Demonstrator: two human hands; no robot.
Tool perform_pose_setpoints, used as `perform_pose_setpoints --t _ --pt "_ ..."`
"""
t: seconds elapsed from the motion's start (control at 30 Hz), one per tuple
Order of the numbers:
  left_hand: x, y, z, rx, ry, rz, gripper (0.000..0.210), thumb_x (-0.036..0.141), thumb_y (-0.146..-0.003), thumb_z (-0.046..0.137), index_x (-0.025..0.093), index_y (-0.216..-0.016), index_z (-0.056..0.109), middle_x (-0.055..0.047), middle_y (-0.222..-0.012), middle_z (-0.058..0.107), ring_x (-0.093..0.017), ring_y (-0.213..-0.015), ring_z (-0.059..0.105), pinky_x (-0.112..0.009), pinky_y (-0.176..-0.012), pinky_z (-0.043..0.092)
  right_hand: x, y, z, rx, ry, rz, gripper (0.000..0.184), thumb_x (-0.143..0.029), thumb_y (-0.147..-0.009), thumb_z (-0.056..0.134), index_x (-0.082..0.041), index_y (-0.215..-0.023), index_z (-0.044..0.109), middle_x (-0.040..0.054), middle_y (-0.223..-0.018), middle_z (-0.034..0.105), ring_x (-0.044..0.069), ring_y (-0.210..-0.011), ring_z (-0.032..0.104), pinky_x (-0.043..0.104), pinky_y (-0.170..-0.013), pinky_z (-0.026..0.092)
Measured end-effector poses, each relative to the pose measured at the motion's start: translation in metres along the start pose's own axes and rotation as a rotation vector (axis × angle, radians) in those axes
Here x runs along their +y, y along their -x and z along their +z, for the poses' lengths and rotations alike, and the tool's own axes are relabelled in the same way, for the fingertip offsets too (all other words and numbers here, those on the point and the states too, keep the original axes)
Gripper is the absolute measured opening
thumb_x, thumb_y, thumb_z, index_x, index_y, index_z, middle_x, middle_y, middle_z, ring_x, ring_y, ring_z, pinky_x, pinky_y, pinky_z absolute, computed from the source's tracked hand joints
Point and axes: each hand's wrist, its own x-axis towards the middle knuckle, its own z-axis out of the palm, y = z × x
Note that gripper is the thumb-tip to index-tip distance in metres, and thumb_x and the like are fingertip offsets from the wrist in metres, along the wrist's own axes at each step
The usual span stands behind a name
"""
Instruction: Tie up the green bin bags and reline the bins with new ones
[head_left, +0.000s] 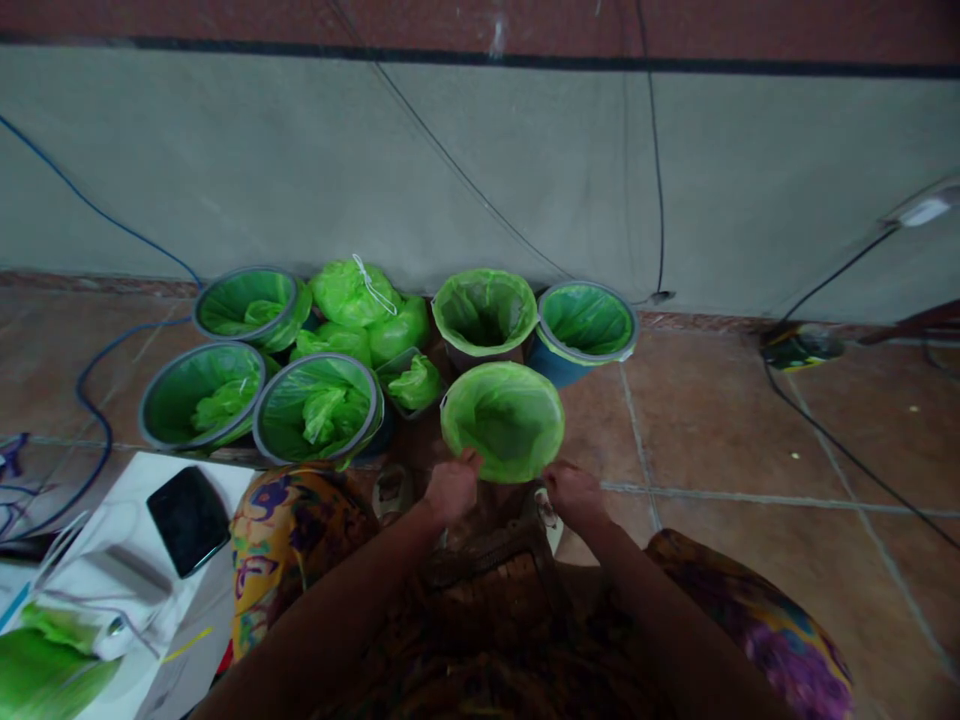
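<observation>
A small bin stands in front of me between my feet, lined with a green bin liner (504, 415) folded out over its rim. My left hand (452, 488) is closed at the near left of the rim, its fingers pinching the liner's edge. Closed likewise, my right hand (574, 492) grips the liner at the near right. The bin's body is mostly hidden under the liner. Just behind it are a dark bin (480, 352) with a green liner and a blue bin (559, 362), also lined.
To the left are several grey-rimmed lined bins (262, 425) and stuffed green bags (349, 295). A small square bin (416, 408) stands beside them. A phone (189, 520) lies on a white surface at lower left. Cables (862, 455) cross the tiled floor on the right.
</observation>
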Motion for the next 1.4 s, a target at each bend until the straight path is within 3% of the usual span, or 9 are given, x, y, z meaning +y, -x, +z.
perform_pose_setpoints --t 0.2,0.43,0.83,1.0,1.07,1.13,1.2,1.27,1.4 --pt "0.016 -0.001 0.021 -0.046 0.037 0.175 0.03 0.014 -0.088 0.043 0.017 -0.114 0.057 -0.01 -0.12 0.061 -0.021 -0.099 0.064 -0.031 -0.081 0.053 -0.018 0.011 0.012 -0.098 -0.01 -0.132 0.03 -0.012 -0.089 0.043 -0.016 -0.095 0.072 0.0109 -0.101 0.07 0.019 -0.095 0.061 0.026 -0.082 0.043" --pt "0.007 -0.013 0.028 -0.091 0.005 0.087 0.032 0.013 -0.092 0.037 0.015 -0.117 0.058 -0.012 -0.12 0.062 -0.022 -0.098 0.066 -0.032 -0.078 0.053 -0.024 -0.002 0.018 0.022 -0.028 -0.137 0.031 -0.011 -0.09 0.043 -0.014 -0.103 0.07 0.0116 -0.108 0.066 0.019 -0.103 0.056 0.026 -0.092 0.042" --pt "0.0 -0.023 0.034 -0.116 0.028 0.042 0.033 0.01 -0.088 0.041 0.013 -0.113 0.063 -0.014 -0.116 0.066 -0.025 -0.096 0.067 -0.036 -0.082 0.053 -0.016 -0.019 0.039 -0.094 0.105 -0.154 0.037 -0.013 -0.091 0.042 -0.014 -0.119 0.065 0.0121 -0.118 0.065 0.024 -0.111 0.056 0.033 -0.098 0.041" --pt "-0.035 -0.028 0.015 -0.052 0.056 0.085 0.029 0.013 -0.089 0.047 0.019 -0.11 0.067 -0.01 -0.125 0.064 -0.025 -0.122 0.055 -0.044 -0.106 0.039 -0.029 -0.005 0.039 -0.036 -0.039 -0.219 0.053 -0.009 -0.085 0.044 -0.013 -0.137 0.052 0.0143 -0.139 0.054 0.02 -0.122 0.054 0.027 -0.1 0.042" --pt "-0.049 -0.028 0.001 -0.033 0.023 0.061 0.039 0.012 -0.086 0.052 0.02 -0.122 0.063 -0.013 -0.146 0.047 -0.027 -0.127 0.052 -0.044 -0.107 0.038 -0.029 0.001 0.032 0.023 -0.109 -0.239 0.054 -0.011 -0.085 0.046 -0.013 -0.138 0.05 0.0141 -0.143 0.05 0.02 -0.124 0.053 0.026 -0.1 0.041" --pt "-0.054 -0.025 -0.012 -0.014 -0.038 0.003 0.062 0.007 -0.08 0.054 0.021 -0.14 0.048 -0.016 -0.157 0.027 -0.028 -0.123 0.055 -0.041 -0.102 0.042 -0.022 0.004 0.02 0.058 -0.149 -0.161 0.044 -0.016 -0.088 0.046 -0.016 -0.13 0.058 0.0118 -0.134 0.059 0.02 -0.117 0.058 0.026 -0.097 0.043" --pt "-0.048 -0.019 -0.018 0.042 -0.081 -0.069 0.073 0.005 -0.078 0.052 0.019 -0.147 0.036 -0.018 -0.159 0.022 -0.028 -0.12 0.057 -0.038 -0.098 0.045 -0.011 0.004 0.008 0.068 -0.149 -0.034 0.035 -0.02 -0.091 0.043 -0.019 -0.117 0.067 0.0094 -0.117 0.069 0.02 -0.104 0.063 0.027 -0.091 0.045" --pt "-0.03 -0.011 -0.017 0.104 -0.072 -0.09 0.063 0.007 -0.081 0.049 0.014 -0.143 0.04 -0.018 -0.153 0.034 -0.027 -0.12 0.056 -0.037 -0.099 0.044 -0.001 0.004 -0.002 0.059 -0.123 0.038 0.03 -0.02 -0.091 0.044 -0.019 -0.105 0.071 0.009 -0.104 0.072 0.02 -0.096 0.065 0.027 -0.086 0.045" --pt "0.013 0.002 0.004 0.082 0.012 0.141 0.033 0.016 -0.09 0.045 0.015 -0.119 0.059 -0.012 -0.124 0.061 -0.024 -0.114 0.056 -0.036 -0.101 0.042 -0.004 0.01 -0.006 0.024 -0.12 -0.114 0.029 -0.012 -0.089 0.043 -0.017 -0.095 0.071 0.0089 -0.1 0.071 0.018 -0.094 0.063 0.025 -0.084 0.044"
